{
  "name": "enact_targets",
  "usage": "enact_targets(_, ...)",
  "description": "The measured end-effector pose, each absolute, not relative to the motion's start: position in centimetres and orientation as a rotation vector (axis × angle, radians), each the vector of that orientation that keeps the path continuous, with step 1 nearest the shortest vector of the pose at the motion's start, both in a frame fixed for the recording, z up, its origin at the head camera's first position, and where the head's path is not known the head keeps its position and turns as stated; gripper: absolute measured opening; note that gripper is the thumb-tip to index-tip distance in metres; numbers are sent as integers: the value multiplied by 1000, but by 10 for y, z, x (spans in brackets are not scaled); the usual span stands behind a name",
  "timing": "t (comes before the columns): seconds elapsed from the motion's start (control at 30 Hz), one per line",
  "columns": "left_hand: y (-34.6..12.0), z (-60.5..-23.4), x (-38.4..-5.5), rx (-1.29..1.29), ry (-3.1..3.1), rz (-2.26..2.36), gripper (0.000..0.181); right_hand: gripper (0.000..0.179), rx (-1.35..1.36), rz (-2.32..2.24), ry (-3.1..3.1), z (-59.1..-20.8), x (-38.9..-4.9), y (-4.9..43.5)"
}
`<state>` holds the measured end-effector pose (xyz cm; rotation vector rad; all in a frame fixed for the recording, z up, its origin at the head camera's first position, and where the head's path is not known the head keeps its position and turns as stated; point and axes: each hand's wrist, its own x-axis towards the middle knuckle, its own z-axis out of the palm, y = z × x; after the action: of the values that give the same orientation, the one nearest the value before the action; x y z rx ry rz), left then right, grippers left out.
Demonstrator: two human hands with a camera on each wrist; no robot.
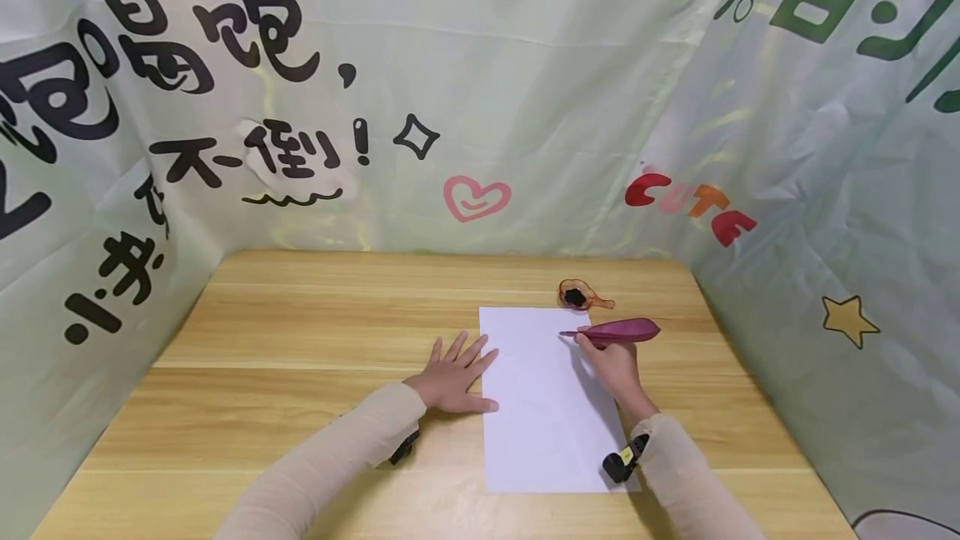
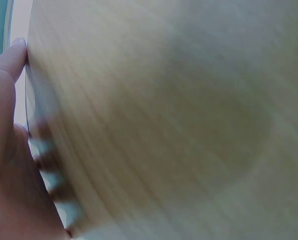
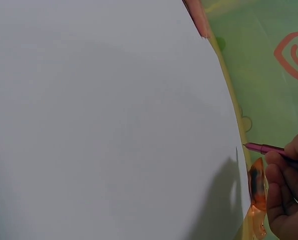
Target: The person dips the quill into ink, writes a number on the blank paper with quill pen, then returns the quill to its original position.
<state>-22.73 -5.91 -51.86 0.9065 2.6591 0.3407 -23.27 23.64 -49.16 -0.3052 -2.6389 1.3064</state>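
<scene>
On my head view, a plain white rectangular sheet of paper [image 1: 540, 440] lies on the pale wood-grain table [image 1: 300, 340], its long sides running between 12 and 6 o'clock. The left hand [image 1: 453, 383] is spread at the sheet's 9 o'clock edge, thumb tip over the paper, outer fingers over wood. The right hand [image 1: 618, 369], at 2 o'clock, pinches a slim purple feather-shaped pen [image 1: 626, 330], its tip toward 9. By the sheet's 1 o'clock corner sits a translucent amber dish [image 1: 594, 301] with a stubby handle at 3 o'clock and black contents [image 1: 574, 297].

My right wrist view adds what the head view leaves unclear: a small gap between the pen's tip and its shadow's, so I read the point as just off the paper. My left wrist view is mostly blurred wood, with the thumb close up at the sheet's border.

For room, I have a wide stretch of wood toward 9 o'clock, a narrower one toward 3. At 12, beyond the dish, the table's far edge meets a pale green printed fabric wall [image 1: 525, 132].
</scene>
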Motion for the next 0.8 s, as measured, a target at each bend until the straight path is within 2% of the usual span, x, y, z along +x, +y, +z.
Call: enact_targets(0.8,-60,-520,-228,904,2656,368,95,44,-359,1322,-2613,-496,-237,236)
